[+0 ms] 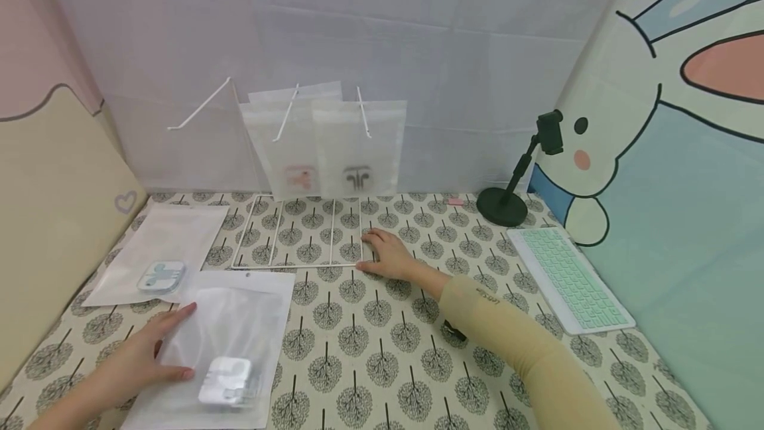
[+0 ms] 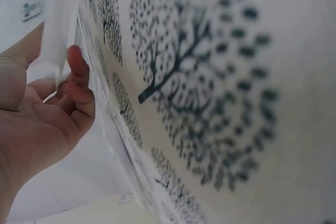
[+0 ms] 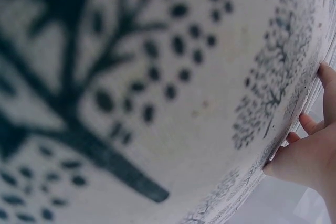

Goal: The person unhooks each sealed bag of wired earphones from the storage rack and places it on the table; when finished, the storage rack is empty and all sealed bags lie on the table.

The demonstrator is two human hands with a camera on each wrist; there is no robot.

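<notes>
My left hand [image 1: 140,357] grips the left edge of a frosted plastic bag [image 1: 239,317] holding a white boxed item. In the left wrist view, the left hand [image 2: 50,98] has its fingers curled at the bag's edge. A second frosted bag [image 1: 170,237], with boxed earphones [image 1: 161,277], lies behind it. At the base of a white wire display rack [image 1: 298,265], my right hand [image 1: 390,256] touches the right side with spread fingers. On the rack's hooks hang frosted bags, one with red earphones [image 1: 300,179] and a front one with black earphones [image 1: 357,179].
The rack's left hook [image 1: 199,105] carries no bag. A black phone stand [image 1: 504,204] and a mint-green keyboard [image 1: 570,277] stand at the right. A small pink item [image 1: 455,202] lies near the back edge of the tree-patterned tablecloth [image 1: 364,344]. A pale curtain [image 1: 453,71] hangs behind.
</notes>
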